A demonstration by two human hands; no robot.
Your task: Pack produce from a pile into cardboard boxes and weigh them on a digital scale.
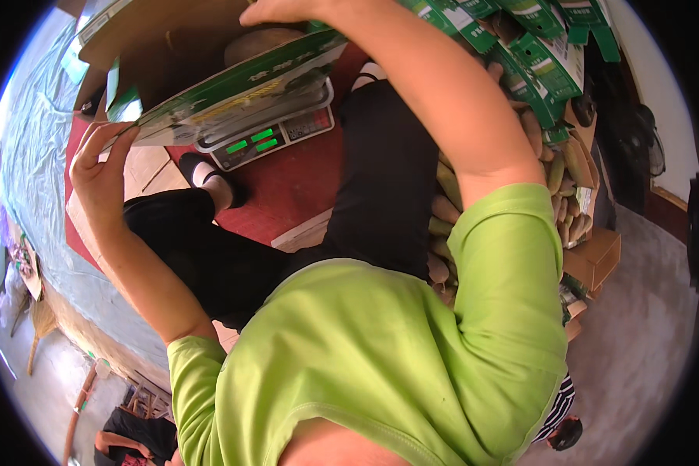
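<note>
An open cardboard box [241,81], green and white outside and brown inside, rests on a digital scale [276,138] with green lit displays. My left hand [99,159] pinches the near left edge of the box between thumb and fingers. Over the box's right part is my right hand [283,11]; the upper edge of the picture cuts off most of its fingers, so its grip is unclear. Just below that hand, a large brown root vegetable [260,43] lies in the box. The rest of the inside is in shadow.
A heap of long root vegetables [446,206] lies to my right. Several green cartons [532,70] are piled beyond it. Light-blue plastic sheeting [43,147] covers the left side. Red matting [287,194] lies under the scale. A person in black [144,435] is at lower left.
</note>
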